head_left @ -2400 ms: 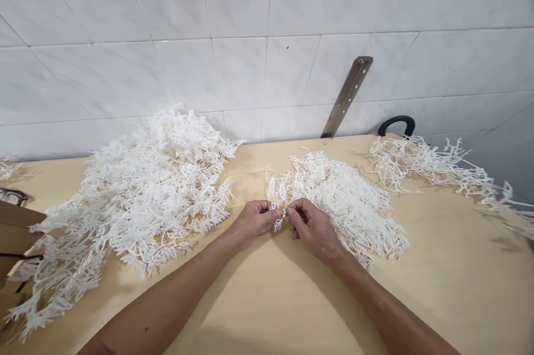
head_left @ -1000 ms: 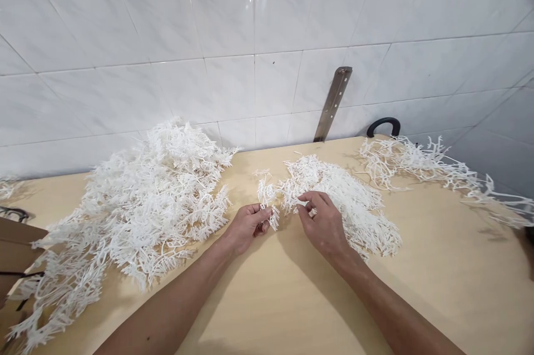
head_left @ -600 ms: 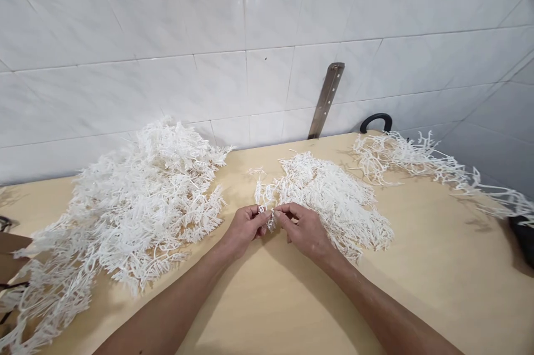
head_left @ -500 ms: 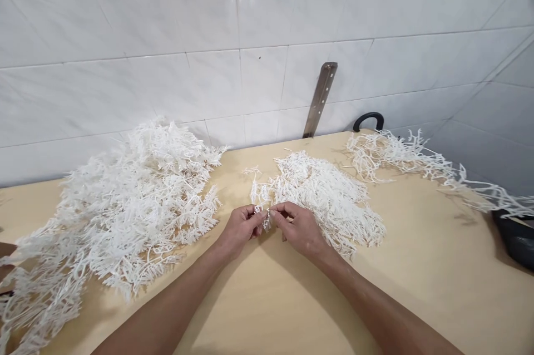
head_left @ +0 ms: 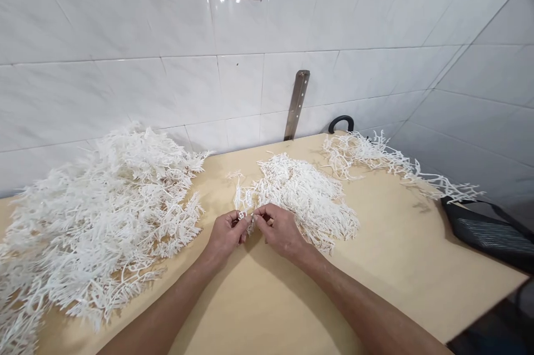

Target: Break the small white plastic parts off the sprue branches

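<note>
The left hand [head_left: 224, 236] and right hand [head_left: 282, 231] meet low over the table [head_left: 400, 249], just in front of a gap between two white heaps, with a small white sprig [head_left: 241, 215] between their fingertips. The sprig is matte white, thin and openwork: a little closed loop shows above the left thumb, and short fine tips poke out below the fingers; much of the rest is covered by them. The left grip is closed, thumb and forefinger pinching the sprig's body; the right grip is nearly closed too, its thumb and forefinger tips pinching at the sprig's edge. Just behind lie loose scraps [head_left: 248, 196], equally white and lattice-like; whether any joins the sprig I cannot tell. The middle heap [head_left: 306, 193], beside the right hand, is a dense mat of slim, short, straight-looking strands. The left heap [head_left: 120, 205] is far bigger and fluffier, made of feathery branches ending in spiky tufts. The right heap [head_left: 371, 156], farther back, is sparse, its stems thicker, bare and forked, trailing towards a black bag [head_left: 492, 235].
</note>
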Demonstrator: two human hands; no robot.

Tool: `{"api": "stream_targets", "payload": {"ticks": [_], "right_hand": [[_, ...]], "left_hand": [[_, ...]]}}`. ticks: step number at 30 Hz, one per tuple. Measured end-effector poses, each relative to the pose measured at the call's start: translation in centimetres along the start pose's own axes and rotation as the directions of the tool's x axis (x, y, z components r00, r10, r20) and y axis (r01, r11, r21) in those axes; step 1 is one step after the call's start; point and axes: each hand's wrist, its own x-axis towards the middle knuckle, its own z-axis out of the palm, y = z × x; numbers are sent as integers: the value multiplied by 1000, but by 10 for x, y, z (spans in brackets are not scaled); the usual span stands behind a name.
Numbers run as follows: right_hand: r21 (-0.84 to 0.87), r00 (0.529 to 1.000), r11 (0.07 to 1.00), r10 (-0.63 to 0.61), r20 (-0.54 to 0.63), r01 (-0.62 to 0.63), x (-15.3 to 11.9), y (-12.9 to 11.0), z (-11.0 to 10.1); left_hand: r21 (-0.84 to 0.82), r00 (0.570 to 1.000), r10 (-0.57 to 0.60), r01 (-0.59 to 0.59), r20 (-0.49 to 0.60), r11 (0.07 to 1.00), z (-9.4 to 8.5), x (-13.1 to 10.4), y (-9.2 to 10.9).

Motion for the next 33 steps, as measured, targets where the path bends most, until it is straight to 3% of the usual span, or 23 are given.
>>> {"api": "stream_targets", "payload": {"ticks": [5,9,13,16,19,23,29,33], "right_hand": [[-114,990,984,-137,-23,134,-2,7,6],[-124,982,976,-184,-41,178,-3,14,13],[-133,973,969,-220,-64,210,-4,15,17],[-82,990,988,-134,-53,130,-3,13,17],[46,999,998,39,4,-39,-2,11,17],[193,969,951,249,-5,-243,0,12,17],[385,966,897,253,-51,-215,-3,11,7],[210,946,955,251,-206,-207,1,13,-12]], "left_hand": [[42,1000,-4,4,-8,999,2,2,-2],[9,993,-87,86,86,996,-1,4,0],[-65,986,-89,99,139,993,-3,4,3],[-97,989,-66,80,133,992,-1,3,4],[-122,992,-39,54,122,991,1,1,4],[-192,989,-6,35,147,981,-1,-1,2],[-330,988,-58,104,144,938,-12,7,-6],[-364,980,-95,155,177,919,-15,11,-9]]}}
